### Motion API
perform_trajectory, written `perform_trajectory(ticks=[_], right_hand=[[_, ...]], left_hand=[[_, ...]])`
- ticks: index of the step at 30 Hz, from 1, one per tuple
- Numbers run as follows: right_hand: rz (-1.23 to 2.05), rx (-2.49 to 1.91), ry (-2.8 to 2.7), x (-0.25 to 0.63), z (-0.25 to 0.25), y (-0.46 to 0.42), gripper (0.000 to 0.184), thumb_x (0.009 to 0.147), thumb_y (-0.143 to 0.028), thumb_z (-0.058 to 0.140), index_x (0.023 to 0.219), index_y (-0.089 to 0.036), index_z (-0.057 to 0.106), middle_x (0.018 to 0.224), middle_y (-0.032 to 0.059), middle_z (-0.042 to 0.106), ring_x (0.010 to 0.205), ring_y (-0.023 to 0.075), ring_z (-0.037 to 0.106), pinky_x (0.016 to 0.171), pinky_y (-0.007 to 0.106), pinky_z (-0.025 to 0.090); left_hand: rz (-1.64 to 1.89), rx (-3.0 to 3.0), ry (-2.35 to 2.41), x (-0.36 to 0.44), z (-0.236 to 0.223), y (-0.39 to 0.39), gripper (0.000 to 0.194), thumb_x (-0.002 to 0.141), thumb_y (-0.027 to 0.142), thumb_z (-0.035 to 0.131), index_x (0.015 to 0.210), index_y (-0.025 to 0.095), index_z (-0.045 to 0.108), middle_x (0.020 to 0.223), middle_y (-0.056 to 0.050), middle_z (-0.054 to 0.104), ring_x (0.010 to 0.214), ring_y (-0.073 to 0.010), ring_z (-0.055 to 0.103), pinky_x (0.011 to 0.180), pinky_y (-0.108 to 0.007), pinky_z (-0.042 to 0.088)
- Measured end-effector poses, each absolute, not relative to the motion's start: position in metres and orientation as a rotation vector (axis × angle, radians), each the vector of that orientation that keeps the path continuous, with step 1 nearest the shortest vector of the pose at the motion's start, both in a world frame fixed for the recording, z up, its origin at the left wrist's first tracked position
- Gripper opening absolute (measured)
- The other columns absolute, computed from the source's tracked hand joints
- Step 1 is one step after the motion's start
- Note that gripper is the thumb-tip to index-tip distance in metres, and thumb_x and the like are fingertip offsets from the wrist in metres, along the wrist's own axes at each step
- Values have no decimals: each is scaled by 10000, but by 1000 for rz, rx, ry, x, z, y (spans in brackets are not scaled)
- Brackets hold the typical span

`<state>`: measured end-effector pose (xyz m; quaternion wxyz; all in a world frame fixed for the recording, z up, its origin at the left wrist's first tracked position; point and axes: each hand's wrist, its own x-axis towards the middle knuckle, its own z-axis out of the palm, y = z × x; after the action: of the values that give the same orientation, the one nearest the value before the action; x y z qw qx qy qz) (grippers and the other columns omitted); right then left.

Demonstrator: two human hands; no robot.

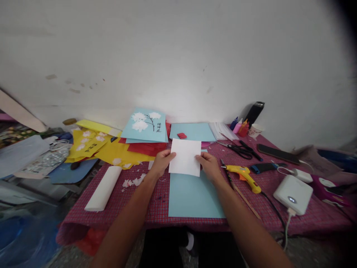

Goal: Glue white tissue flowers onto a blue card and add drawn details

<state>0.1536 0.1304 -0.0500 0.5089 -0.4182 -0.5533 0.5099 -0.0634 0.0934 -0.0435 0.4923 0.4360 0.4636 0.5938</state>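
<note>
A square white sheet of paper [185,158] is held up between my two hands. My left hand [162,162] pinches its left edge, thumb on top. On the opposite edge, my right hand [209,165] grips it the same way. Beneath the paper lies a light blue sheet of card [192,199], flat on the checked tablecloth [156,212], its upper part partly covered. Just beyond the paper a small red folded paper piece [182,136] rests on another blue sheet [199,130].
Left are a white paper roll [104,188], paper scraps [134,181], yellow sheets [118,154] and a blue card with white flowers [146,124]. On the right lie scissors [242,152], a yellow glue gun [244,175], paint bottles [238,127], a black flask [255,113] and a white power bank [294,194].
</note>
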Motion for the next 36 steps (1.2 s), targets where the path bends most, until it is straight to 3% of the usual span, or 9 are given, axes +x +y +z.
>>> perform_trajectory(ticks=[36], right_hand=[[1192,-1035,-1385,152,-54,131,245,742,-414,675,692,-181,618,567,-42,527,494,119,444,448,243,328]], left_hand=[[1406,1096,1120,-64,-46,95,322,722,403,803,901,143,739,823,-32,739,670,-148,624,623,-255,471]])
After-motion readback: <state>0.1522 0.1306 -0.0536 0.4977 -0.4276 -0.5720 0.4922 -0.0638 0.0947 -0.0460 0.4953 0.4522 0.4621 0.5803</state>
